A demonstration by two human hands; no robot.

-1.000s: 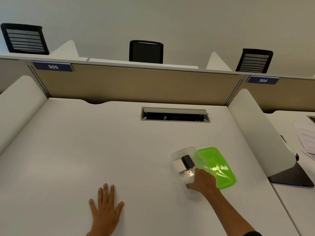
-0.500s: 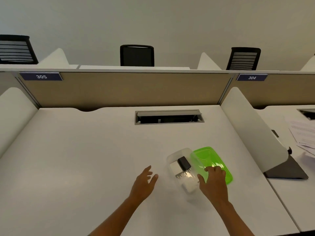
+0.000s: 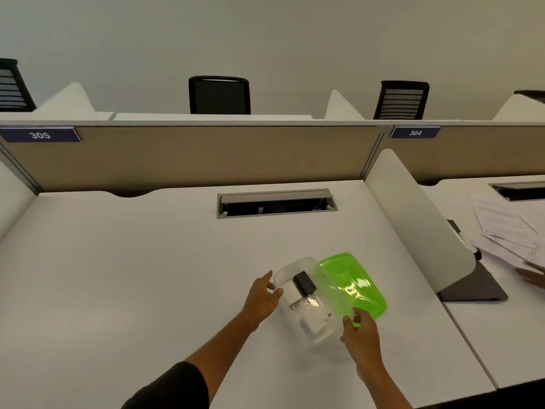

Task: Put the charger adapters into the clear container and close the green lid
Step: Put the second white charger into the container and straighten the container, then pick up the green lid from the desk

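Observation:
A clear container lies on the white desk, right of centre. Inside it sit a black charger adapter and white charger adapters with metal prongs. The green lid leans tilted against the container's right side, open. My left hand touches the container's left wall with fingers spread. My right hand pinches the near corner of the green lid.
A grey cable hatch is set into the desk behind the container. A white divider stands to the right, with papers and another person's hand on the neighbouring desk. A beige partition closes the back.
My left hand rose from flat on the desk and moved right to the container's left side. My right hand shifted from the container's near end to the green lid's near corner.

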